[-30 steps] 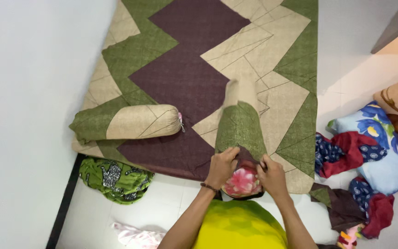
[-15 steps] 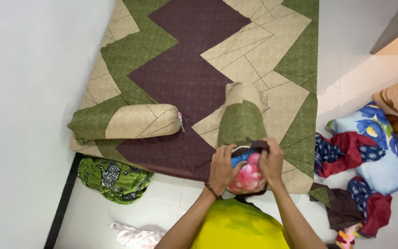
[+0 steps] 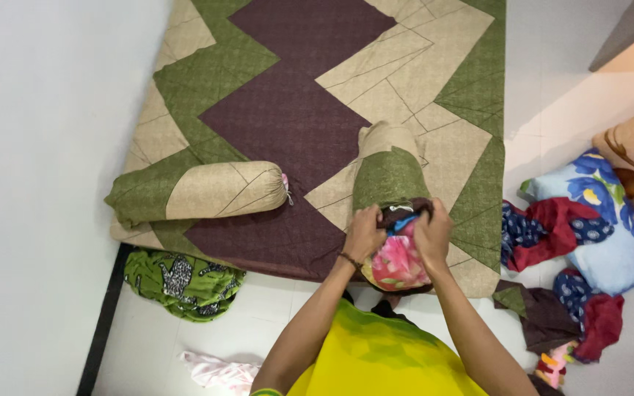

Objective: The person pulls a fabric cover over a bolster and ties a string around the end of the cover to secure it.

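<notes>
A bolster pillow point(image 3: 399, 260) with pink flowered fabric stands on end at the mattress's near edge. A green, beige and maroon bolster cover point(image 3: 388, 172) sheathes its far part. My left hand point(image 3: 365, 232) and my right hand point(image 3: 431, 233) both grip the cover's open maroon edge around the pillow, one on each side. A bead bracelet sits on my left wrist.
The mattress point(image 3: 295, 110) wears a matching zigzag sheet. A second covered bolster point(image 3: 199, 192) lies at its left. A green patterned cloth point(image 3: 181, 282) and a pink cloth point(image 3: 214, 370) lie on the floor. Flowered pillows point(image 3: 610, 220) and crumpled cloths point(image 3: 566, 308) are heaped at right.
Both hands have moved up the pillow, away from me, taking the cover's opening with them. More pink flowered fabric now shows below the hands.
</notes>
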